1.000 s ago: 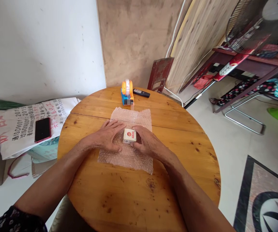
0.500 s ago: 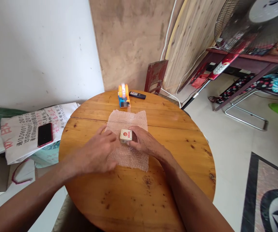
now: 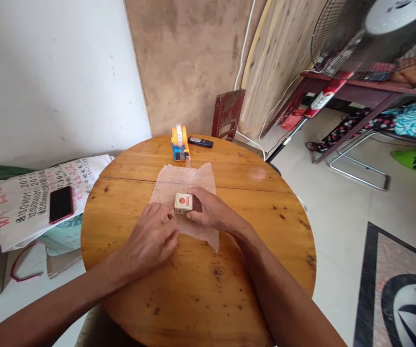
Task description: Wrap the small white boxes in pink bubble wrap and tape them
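Note:
A small white box with a red round mark (image 3: pixel 183 203) sits on a sheet of bubble wrap (image 3: pixel 182 177) on the round wooden table. Thumb and fingers of my right hand (image 3: pixel 209 210) close round the right side of the box. My left hand (image 3: pixel 153 233) lies over the lower left part of the sheet, its fingers curled at the sheet's near edge, and that corner is hidden beneath it. An orange and blue tape dispenser (image 3: pixel 180 143) stands past the sheet's far edge, a strip of clear tape at its front.
A dark remote-like object (image 3: pixel 200 141) lies beside the dispenser. Left of the table, a phone (image 3: pixel 61 204) rests on a printed white sack (image 3: pixel 8 193). Beyond the table are a red chair (image 3: pixel 228 113), a standing fan (image 3: pixel 316 103) and a seated person at another table.
My left hand has come down onto the sheet's near left part and its fingers have curled in. The sheet's near edge is now pulled up or folded there. The view has shifted slightly.

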Available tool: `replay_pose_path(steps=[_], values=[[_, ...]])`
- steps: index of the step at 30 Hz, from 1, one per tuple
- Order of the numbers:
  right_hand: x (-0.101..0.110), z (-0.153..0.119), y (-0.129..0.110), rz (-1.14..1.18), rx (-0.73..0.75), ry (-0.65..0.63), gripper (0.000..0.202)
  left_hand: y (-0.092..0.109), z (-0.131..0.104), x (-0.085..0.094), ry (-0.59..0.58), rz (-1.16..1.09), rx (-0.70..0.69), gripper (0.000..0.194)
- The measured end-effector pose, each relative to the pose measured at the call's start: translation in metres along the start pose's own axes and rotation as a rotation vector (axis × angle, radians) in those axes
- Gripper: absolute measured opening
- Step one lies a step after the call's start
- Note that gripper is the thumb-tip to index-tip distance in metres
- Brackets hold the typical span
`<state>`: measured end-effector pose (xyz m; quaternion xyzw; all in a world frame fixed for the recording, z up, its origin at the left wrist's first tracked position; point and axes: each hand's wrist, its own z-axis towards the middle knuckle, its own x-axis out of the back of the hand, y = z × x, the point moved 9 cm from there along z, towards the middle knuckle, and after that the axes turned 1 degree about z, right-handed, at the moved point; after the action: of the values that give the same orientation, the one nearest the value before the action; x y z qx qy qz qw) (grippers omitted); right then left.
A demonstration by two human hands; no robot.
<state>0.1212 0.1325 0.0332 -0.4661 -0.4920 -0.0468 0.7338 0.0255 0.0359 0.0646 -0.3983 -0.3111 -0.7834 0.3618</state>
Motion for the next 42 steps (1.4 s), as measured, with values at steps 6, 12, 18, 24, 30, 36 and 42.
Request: replay_pose_path(steps=[6, 12, 18, 24, 30, 36, 42], values=[[0.014, -0.004, 0.020, 0.416, -0.090, -0.008, 0.051, -0.043, 0.039, 0.000, -0.051, -0.254, 0.213, 0.005], [0.024, -0.009, 0.033, 0.649, -0.166, -0.036, 0.066, -0.075, 0.054, -0.033, -0.218, -0.428, 0.476, 0.012], [0.017, 0.000, 0.034, 0.566, -0.200, 0.084, 0.045, -0.079, 0.054, -0.046, -0.145, -0.571, 0.433, 0.013], [0.008, -0.001, 0.039, 0.577, -0.275, 0.049, 0.030, -0.081, 0.053, -0.050, -0.123, -0.670, 0.433, 0.015], [0.000, -0.006, 0.039, 0.612, -0.303, -0.057, 0.036, -0.078, 0.046, -0.053, -0.187, -0.775, 0.503, 0.018], [0.003, -0.006, 0.037, 0.533, -0.274, -0.076, 0.035, -0.075, 0.044, -0.053, -0.216, -0.813, 0.547, 0.016], [0.007, -0.006, 0.039, 0.470, -0.282, -0.042, 0.038, -0.075, 0.045, -0.055, -0.225, -0.850, 0.553, 0.013]])
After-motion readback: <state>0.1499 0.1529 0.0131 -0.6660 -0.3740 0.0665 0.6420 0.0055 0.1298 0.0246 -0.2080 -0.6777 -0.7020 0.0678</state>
